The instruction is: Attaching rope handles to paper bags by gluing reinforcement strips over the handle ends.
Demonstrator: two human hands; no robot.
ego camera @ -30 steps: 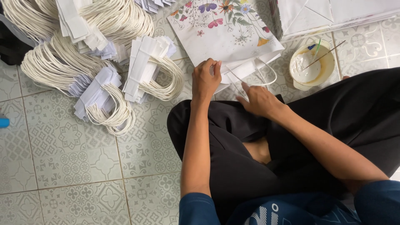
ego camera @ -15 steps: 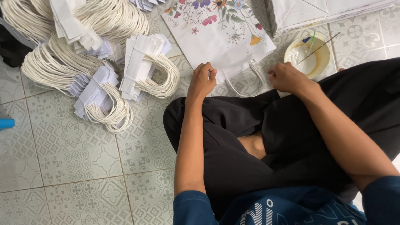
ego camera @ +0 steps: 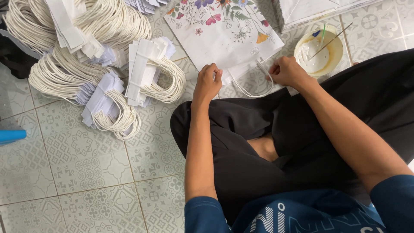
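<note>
A white paper bag (ego camera: pixel 224 34) printed with flowers lies flat on the tiled floor in front of my crossed legs. A white cord handle (ego camera: pixel 254 88) loops out from its near edge. My left hand (ego camera: pixel 208 82) is closed on the bag's near edge at the left. My right hand (ego camera: pixel 288 71) is closed at the bag's near right corner, pinching the handle's end. Just right of that hand sits a shallow bowl of white glue (ego camera: pixel 318 51) with a thin stick (ego camera: pixel 330 41) leaning in it.
Piles of white cord handles with paper strips (ego camera: pixel 108 73) cover the floor at the upper left. A stack of folded white bags (ego camera: pixel 315 9) lies at the top right. A blue object (ego camera: pixel 10 136) pokes in at the left edge.
My right hand has moved from my lap up and right to the bag's corner next to the glue bowl. My left hand stayed on the bag's edge.
</note>
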